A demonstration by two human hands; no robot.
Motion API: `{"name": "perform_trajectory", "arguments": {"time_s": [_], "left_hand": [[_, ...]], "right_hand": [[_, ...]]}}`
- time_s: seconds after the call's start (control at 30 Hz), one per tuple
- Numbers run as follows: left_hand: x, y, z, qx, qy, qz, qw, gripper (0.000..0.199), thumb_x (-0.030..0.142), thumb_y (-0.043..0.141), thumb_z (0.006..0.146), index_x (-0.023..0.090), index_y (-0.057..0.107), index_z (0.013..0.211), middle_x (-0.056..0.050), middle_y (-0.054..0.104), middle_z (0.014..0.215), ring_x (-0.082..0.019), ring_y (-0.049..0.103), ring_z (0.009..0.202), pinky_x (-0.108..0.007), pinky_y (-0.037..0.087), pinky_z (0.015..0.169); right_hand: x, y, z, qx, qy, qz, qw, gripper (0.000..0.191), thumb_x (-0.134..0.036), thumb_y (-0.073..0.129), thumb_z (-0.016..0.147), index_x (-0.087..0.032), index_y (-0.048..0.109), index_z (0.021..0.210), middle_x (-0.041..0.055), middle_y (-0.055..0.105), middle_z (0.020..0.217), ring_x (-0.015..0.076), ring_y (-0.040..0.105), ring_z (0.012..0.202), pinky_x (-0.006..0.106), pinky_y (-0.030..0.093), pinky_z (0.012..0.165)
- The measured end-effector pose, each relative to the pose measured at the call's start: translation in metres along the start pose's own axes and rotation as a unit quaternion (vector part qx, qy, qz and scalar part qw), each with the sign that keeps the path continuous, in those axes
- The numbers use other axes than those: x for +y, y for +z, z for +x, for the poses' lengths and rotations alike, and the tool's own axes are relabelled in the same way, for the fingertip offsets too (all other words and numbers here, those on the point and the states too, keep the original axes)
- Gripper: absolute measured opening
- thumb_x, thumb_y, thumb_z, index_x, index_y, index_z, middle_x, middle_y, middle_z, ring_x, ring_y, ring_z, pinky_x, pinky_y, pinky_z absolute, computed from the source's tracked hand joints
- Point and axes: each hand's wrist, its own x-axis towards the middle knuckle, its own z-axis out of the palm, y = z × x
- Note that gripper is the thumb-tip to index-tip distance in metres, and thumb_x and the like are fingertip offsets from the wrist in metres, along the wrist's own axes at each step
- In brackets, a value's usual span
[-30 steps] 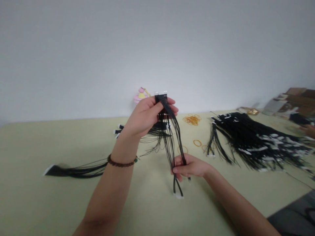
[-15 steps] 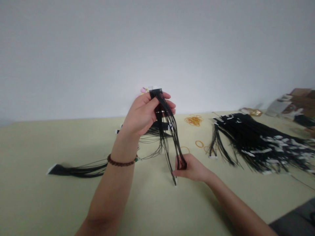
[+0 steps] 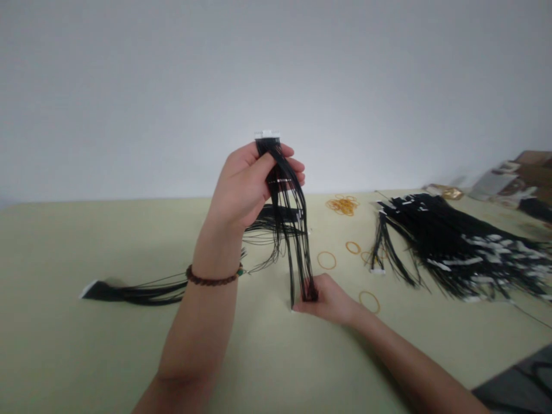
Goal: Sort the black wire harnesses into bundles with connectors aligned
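Between both closed hands (image 3: pixel 248 190), wire bundle (image 3: pixel 295 230) stands upright, white connectors topmost.

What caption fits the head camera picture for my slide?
Left hand lifts a black wire bundle while right hand grips its lower end above the table.

Left hand (image 3: pixel 245 190): raised upright, fingers curled shut, forearm vertical, beaded bracelet (image 3: pixel 212 279) at wrist. Right hand (image 3: pixel 330 298): low, knuckles up, fingers pinched closed, forearm stretched in from lower right.
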Motion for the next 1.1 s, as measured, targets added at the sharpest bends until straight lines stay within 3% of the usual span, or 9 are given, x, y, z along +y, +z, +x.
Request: {"name": "perform_trajectory", "arguments": {"time_s": [0.27, 0.57, 0.77, 0.97, 1.1], "left_hand": [[-0.006, -0.005, 0.007, 0.02, 0.039, -0.003, 0.999, 0.009, 0.019, 0.054, 0.081, 0.016, 0.058, 0.074, 0.0, 0.058, 0.064, -0.008, 0.056, 0.057, -0.018, 0.048, 0.053], [-0.003, -0.007, 0.008, 0.048, 0.022, -0.015, 0.998, 0.003, 0.018, 0.059, 0.077, 0.016, 0.057, 0.076, 0.003, 0.054, 0.06, -0.004, 0.044, 0.044, -0.018, 0.039, 0.044], [0.0, -0.006, 0.004, 0.059, 0.052, -0.002, 0.997, 0.038, 0.015, 0.056, 0.075, 0.03, 0.05, 0.109, 0.005, 0.061, 0.066, -0.006, 0.051, 0.049, -0.017, 0.04, 0.045], [0.001, -0.004, 0.0, 0.053, 0.053, 0.027, 0.997, 0.01, 0.012, 0.052, 0.076, 0.018, 0.058, 0.07, 0.001, 0.059, 0.067, -0.006, 0.053, 0.053, -0.017, 0.042, 0.046], [0.007, 0.002, -0.004, 0.027, 0.054, 0.013, 0.998, 0.015, 0.011, 0.05, 0.079, 0.018, 0.063, 0.075, 0.0, 0.061, 0.071, -0.007, 0.058, 0.06, -0.017, 0.045, 0.051]], "right_hand": [[0.0, 0.0, -0.001, 0.017, -0.003, -0.017, 1.0, 0.026, -0.028, 0.067, 0.067, -0.016, 0.046, 0.058, -0.0054, 0.04, 0.055, 0.0073, 0.037, 0.052, 0.019, 0.027, 0.047], [-0.001, 0.0, -0.002, 0.018, -0.01, -0.038, 0.999, 0.023, -0.027, 0.066, 0.069, -0.016, 0.047, 0.06, -0.0045, 0.043, 0.057, 0.0082, 0.039, 0.053, 0.02, 0.028, 0.049], [-0.003, -0.001, -0.002, 0.016, -0.015, -0.047, 0.999, 0.023, -0.028, 0.064, 0.071, -0.016, 0.046, 0.061, -0.0044, 0.043, 0.056, 0.0084, 0.039, 0.053, 0.021, 0.028, 0.05], [0.0, -0.001, 0.0, 0.014, -0.015, -0.039, 0.999, 0.025, -0.03, 0.065, 0.071, -0.016, 0.046, 0.061, -0.0045, 0.044, 0.056, 0.0084, 0.04, 0.053, 0.021, 0.027, 0.049], [0.002, 0.0, 0.0, 0.011, -0.016, -0.025, 0.999, 0.021, -0.029, 0.064, 0.071, -0.016, 0.05, 0.064, -0.0042, 0.045, 0.057, 0.0084, 0.04, 0.053, 0.02, 0.028, 0.049]]}}
